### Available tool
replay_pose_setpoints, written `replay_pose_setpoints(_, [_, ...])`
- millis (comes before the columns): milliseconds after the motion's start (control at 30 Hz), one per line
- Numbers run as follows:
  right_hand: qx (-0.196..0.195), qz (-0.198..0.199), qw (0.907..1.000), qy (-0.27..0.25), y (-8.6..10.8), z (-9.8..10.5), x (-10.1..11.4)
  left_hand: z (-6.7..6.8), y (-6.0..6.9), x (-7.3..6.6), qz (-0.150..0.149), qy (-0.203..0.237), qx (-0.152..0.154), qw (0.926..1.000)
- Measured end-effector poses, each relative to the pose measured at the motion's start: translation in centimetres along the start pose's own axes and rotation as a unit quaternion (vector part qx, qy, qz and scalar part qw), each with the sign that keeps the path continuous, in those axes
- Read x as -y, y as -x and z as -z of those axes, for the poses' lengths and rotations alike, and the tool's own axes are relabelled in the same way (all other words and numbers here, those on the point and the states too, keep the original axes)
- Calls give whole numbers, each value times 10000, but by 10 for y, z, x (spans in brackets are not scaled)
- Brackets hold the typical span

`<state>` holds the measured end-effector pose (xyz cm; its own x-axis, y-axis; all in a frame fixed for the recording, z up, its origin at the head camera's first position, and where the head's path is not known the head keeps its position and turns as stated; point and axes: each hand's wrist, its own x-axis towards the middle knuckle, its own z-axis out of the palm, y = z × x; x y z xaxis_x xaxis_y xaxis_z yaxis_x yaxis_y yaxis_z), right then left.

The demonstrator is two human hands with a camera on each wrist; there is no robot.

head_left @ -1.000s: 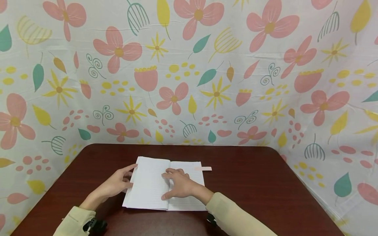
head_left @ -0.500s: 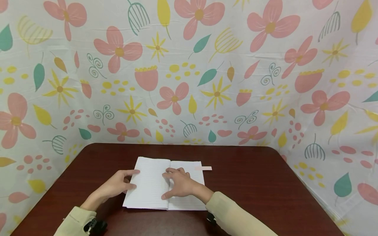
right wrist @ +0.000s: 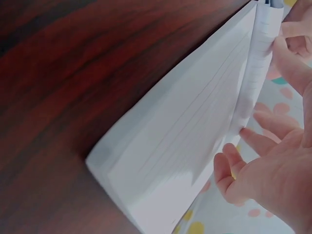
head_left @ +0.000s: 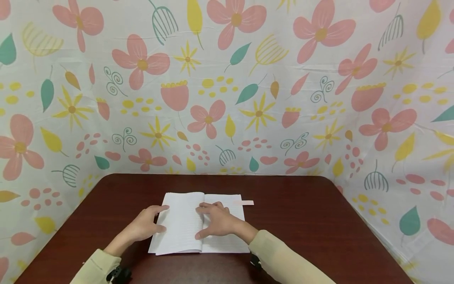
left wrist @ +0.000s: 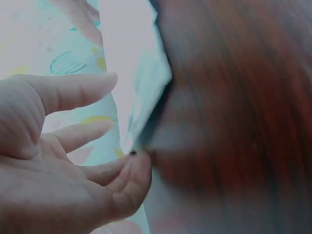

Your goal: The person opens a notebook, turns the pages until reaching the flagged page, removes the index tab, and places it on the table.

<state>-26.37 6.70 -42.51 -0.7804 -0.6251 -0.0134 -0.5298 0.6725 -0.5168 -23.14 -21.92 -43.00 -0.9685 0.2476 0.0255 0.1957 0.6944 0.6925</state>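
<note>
An open notebook (head_left: pixel 181 227) with lined white pages lies on the table; its left pages bow upward near the spine. My left hand (head_left: pixel 143 225) grips the left edge. In the left wrist view, the left thumb reaches the page (left wrist: pixel 129 53) from above, while curled fingers (left wrist: pixel 139 178) meet the edge at the table side. My right hand (head_left: pixel 220 223) rests across the spine with thumb and fingers spread. In the right wrist view, a fingertip of that hand (right wrist: pixel 263 156) touches the page by the fold; the smaller fingers are loosely bent.
A pale pink tab (head_left: pixel 247 202) sticks out from the notebook's right edge. The dark reddish-brown table (head_left: pixel 301 225) stretches around it. A flower-patterned cloth (head_left: pixel 227 150) stands behind the table and along both sides.
The left pages have shifted slightly: their top edge sits lower and a loose lower corner shows farther right. My left hand has moved a little right and down. My right hand stays nearly still.
</note>
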Motion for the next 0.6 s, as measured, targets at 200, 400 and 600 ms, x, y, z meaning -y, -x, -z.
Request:
replay_pose_setpoints(200, [-155, 180, 9991, -343, 2, 5, -10, -7, -1, -8, -365, -261, -5, 9990])
replay_pose_setpoints(400, [-489, 355, 9948, -823, 7, 18, -33, -16, -8, -30, -815, -397, -142, 9958])
replay_pose_setpoints(600, [-1138, -40, 9925, -441, 18, 37, -68, -31, -23, -55, -1728, -570, 21, 9833])
